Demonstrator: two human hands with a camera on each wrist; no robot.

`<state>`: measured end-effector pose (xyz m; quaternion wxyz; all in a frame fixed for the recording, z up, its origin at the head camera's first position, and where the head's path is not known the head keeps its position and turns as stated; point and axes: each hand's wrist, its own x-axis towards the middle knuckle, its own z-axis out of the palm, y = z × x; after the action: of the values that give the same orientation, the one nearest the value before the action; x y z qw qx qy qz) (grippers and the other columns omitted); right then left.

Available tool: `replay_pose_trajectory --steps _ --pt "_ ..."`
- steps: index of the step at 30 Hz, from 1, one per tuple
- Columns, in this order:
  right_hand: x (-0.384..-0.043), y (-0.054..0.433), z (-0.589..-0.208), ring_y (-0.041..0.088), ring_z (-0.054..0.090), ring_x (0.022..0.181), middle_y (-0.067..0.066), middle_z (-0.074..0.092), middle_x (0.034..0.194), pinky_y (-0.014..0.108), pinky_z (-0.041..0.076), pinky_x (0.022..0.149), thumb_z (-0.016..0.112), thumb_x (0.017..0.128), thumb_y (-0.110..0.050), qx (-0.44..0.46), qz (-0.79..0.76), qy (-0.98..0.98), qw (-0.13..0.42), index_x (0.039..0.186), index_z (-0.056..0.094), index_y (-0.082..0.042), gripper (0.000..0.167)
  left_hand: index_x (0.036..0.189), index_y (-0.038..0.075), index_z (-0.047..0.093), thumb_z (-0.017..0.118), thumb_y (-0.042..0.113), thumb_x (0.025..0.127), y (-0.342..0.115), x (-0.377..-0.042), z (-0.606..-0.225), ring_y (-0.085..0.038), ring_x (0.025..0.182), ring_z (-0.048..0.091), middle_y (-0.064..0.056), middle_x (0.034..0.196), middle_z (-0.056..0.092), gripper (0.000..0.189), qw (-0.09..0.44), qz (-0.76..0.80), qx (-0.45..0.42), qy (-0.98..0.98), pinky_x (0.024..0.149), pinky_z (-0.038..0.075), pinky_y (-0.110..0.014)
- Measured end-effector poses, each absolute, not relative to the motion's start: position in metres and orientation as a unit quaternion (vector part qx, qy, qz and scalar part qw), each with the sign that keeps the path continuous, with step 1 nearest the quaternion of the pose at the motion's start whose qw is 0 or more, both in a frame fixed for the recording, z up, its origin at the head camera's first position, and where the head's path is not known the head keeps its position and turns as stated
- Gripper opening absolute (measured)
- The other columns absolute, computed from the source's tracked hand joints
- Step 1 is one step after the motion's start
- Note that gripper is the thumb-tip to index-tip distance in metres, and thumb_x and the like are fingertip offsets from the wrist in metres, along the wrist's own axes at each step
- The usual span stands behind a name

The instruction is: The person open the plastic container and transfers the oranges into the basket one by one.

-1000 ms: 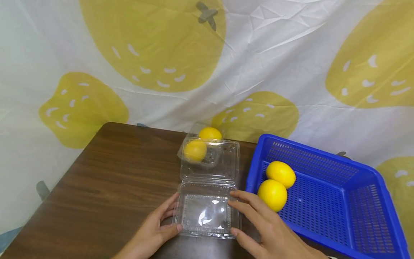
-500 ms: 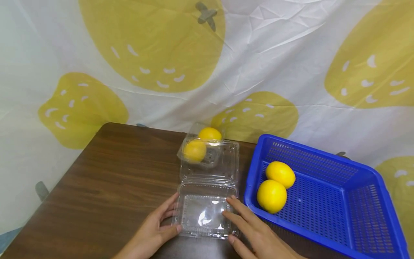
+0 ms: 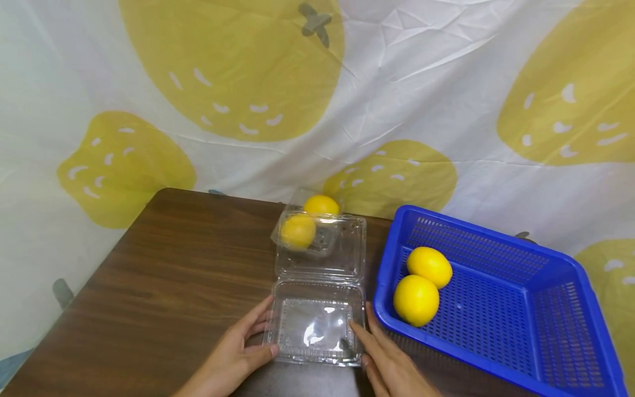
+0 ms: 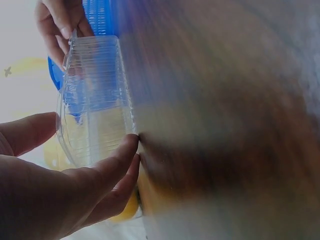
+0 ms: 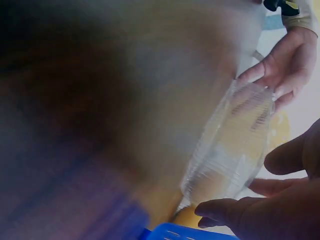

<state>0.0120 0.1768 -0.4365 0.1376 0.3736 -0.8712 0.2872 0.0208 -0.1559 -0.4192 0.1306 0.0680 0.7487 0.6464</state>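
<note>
An open clear plastic clamshell box (image 3: 302,317) lies on the table, its lid folded back away from me. My left hand (image 3: 238,350) holds its left side, the thumb at the rim and the fingers against the outer wall, as the left wrist view also shows. On the right side, my right hand (image 3: 389,358) touches the box with extended fingers; one finger reaches over the rim. Behind the lid, a second clear box (image 3: 278,234) contains two yellow fruits (image 3: 322,204), partly seen through the plastic.
A blue plastic basket (image 3: 501,331) stands to the right, close to my right hand. Two yellow fruits (image 3: 416,300) touch each other at its left end. The dark wooden table (image 3: 188,275) extends to the left, and a fruit-print cloth (image 3: 278,165) hangs behind it.
My right hand has shifted down and lower along the box's right side, with a finger now outside the wall. The left hand and box have stayed in place.
</note>
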Motion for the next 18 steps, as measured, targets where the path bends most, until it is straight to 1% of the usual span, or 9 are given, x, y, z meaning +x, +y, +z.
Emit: replay_pose_trajectory --steps 2,4,5,6,7,10,13,14,18 --pt "0.012 0.178 -0.441 0.046 0.070 0.123 0.038 0.035 0.167 0.043 0.067 0.093 0.062 0.111 -0.009 0.369 0.290 -0.871 0.147 0.163 0.049 -0.002 0.053 0.170 -0.006 0.027 0.078 0.005 0.098 -0.156 0.021 -0.419 -0.054 0.144 0.050 -0.038 0.161 0.044 0.089 0.130 0.647 0.069 0.748 0.110 0.059 -0.043" --pt "0.012 0.178 -0.445 0.046 0.069 0.126 0.041 0.040 0.162 0.042 0.065 0.097 0.060 0.114 -0.012 0.363 0.294 -0.871 0.150 0.163 0.048 -0.002 0.052 0.170 -0.006 0.028 0.078 0.005 0.098 -0.156 0.021 -0.419 -0.054 0.144 0.050 -0.038 0.161 0.044 0.089 0.129 0.646 0.070 0.749 0.110 0.059 -0.042" --pt "0.011 0.179 -0.447 0.046 0.068 0.127 0.042 0.043 0.159 0.041 0.063 0.101 0.063 0.112 -0.011 0.362 0.294 -0.871 0.151 0.163 0.048 -0.002 0.054 0.170 -0.007 0.028 0.078 0.005 0.098 -0.156 0.021 -0.420 -0.054 0.144 0.050 -0.038 0.161 0.044 0.088 0.129 0.646 0.070 0.749 0.110 0.059 -0.041" --pt "0.011 0.179 -0.449 0.044 0.067 0.129 0.041 0.043 0.160 0.038 0.060 0.105 0.064 0.111 -0.011 0.362 0.297 -0.870 0.151 0.164 0.047 -0.002 0.056 0.170 -0.007 0.028 0.078 0.006 0.098 -0.156 0.021 -0.420 -0.054 0.144 0.050 -0.038 0.161 0.044 0.088 0.128 0.645 0.070 0.750 0.110 0.059 -0.041" --pt "0.009 0.181 -0.455 0.040 0.064 0.135 0.038 0.040 0.165 0.033 0.056 0.110 0.064 0.111 -0.010 0.368 0.299 -0.866 0.155 0.165 0.046 -0.001 0.057 0.170 -0.006 0.028 0.078 0.006 0.098 -0.156 0.021 -0.420 -0.054 0.144 0.050 -0.038 0.161 0.045 0.088 0.128 0.643 0.070 0.752 0.110 0.059 -0.041" --pt "0.007 0.183 -0.459 0.030 0.053 0.146 0.034 0.040 0.167 0.021 0.039 0.120 0.062 0.113 -0.014 0.377 0.310 -0.858 0.161 0.165 0.044 0.002 0.057 0.170 -0.005 0.028 0.078 0.008 0.098 -0.157 0.022 -0.420 -0.053 0.144 0.051 -0.037 0.161 0.045 0.088 0.128 0.639 0.067 0.755 0.109 0.059 -0.042" --pt "0.006 0.182 -0.458 0.022 0.040 0.154 0.034 0.040 0.167 0.016 0.027 0.125 0.061 0.114 -0.015 0.380 0.319 -0.855 0.150 0.167 0.039 0.004 0.061 0.170 -0.005 0.028 0.078 0.009 0.098 -0.159 0.023 -0.420 -0.053 0.143 0.052 -0.037 0.161 0.046 0.089 0.126 0.636 0.066 0.759 0.108 0.060 -0.042" --pt "0.007 0.180 -0.453 0.025 0.041 0.153 0.036 0.043 0.164 0.017 0.026 0.125 0.061 0.114 -0.016 0.376 0.322 -0.857 0.142 0.166 0.039 0.006 0.061 0.170 -0.004 0.029 0.079 0.009 0.098 -0.160 0.023 -0.420 -0.052 0.143 0.052 -0.037 0.161 0.046 0.089 0.124 0.635 0.066 0.760 0.108 0.060 -0.041" --pt "0.007 0.172 -0.444 0.037 0.046 0.149 0.036 0.039 0.166 0.021 0.029 0.124 0.066 0.109 -0.008 0.363 0.320 -0.869 0.102 0.167 0.037 0.007 0.066 0.170 -0.004 0.028 0.079 0.007 0.098 -0.165 0.024 -0.420 -0.052 0.143 0.053 -0.037 0.160 0.047 0.089 0.118 0.633 0.062 0.763 0.108 0.060 -0.041"
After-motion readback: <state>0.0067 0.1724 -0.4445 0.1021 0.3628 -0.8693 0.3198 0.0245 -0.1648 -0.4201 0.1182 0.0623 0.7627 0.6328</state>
